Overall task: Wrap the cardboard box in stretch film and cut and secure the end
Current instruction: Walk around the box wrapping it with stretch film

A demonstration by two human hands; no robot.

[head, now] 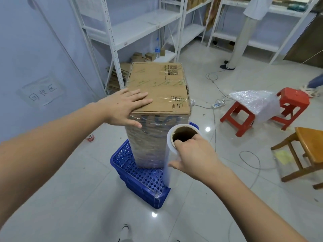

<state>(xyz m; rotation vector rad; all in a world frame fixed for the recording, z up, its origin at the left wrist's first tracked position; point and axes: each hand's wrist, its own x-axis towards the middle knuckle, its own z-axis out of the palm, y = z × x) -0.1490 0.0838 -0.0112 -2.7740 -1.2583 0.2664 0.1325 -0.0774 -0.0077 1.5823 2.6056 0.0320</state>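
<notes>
A tall cardboard box stands upright on an upturned blue plastic crate. Its sides are covered with layers of clear stretch film; the top is bare cardboard. My left hand lies flat on the box's top near-left corner, fingers spread, thumb down the side. My right hand holds the stretch film roll upright against the box's near-right corner, a finger hooked into the brown cardboard core. The roll's lower part is blurred.
White metal shelving stands behind the box, with flattened cartons at its foot. To the right are two red stools with bubble wrap, a wooden stool, cables on the tiled floor, and another person's legs.
</notes>
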